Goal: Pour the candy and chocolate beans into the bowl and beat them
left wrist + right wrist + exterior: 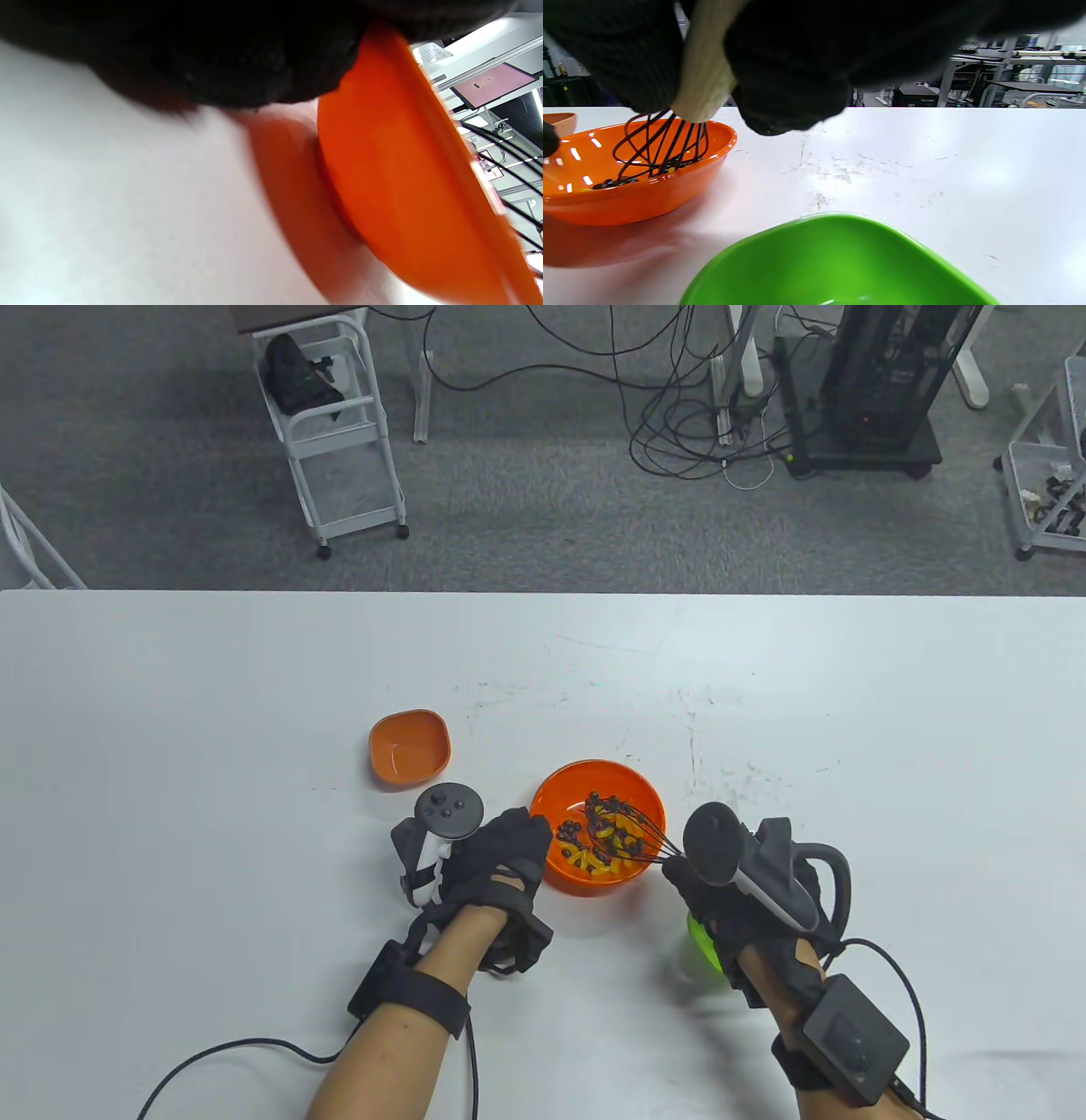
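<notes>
A round orange bowl sits mid-table, holding yellow candy and dark chocolate beans. My right hand grips the wooden handle of a black wire whisk, whose wires reach down into the bowl among the sweets. My left hand rests against the bowl's left rim, its gloved fingers touching the outer wall.
A small orange dish lies empty behind and left of the bowl. A green dish sits under my right wrist, near the table's front. Cables trail from both wrists over the front edge.
</notes>
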### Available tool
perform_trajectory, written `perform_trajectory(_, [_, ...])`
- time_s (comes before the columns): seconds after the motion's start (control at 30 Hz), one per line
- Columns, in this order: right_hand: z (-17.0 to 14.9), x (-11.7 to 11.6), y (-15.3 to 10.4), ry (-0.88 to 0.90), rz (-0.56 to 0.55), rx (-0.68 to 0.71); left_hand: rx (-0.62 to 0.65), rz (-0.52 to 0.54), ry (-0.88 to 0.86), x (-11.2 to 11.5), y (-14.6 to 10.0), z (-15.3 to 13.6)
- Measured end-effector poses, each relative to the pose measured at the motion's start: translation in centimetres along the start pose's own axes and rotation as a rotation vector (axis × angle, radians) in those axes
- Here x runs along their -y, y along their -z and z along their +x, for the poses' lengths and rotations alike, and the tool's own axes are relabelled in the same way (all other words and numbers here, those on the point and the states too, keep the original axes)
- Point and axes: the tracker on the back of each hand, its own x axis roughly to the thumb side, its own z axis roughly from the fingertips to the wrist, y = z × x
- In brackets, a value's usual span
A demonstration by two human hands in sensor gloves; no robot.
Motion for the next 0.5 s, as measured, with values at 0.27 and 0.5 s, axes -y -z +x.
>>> perform_trajectory(0.27, [-0.1, -2.7, 1.4, 0.138, 0.057, -0.004, 0.003, -0.009, -0.005, 0.0, 0.0, 0.0])
perform_trajectory(0.5, [0.7, -2.9, 0.9, 0.188, 0.179, 0.091, -0.009, 0.004, -0.003, 0.0, 0.0, 0.0])
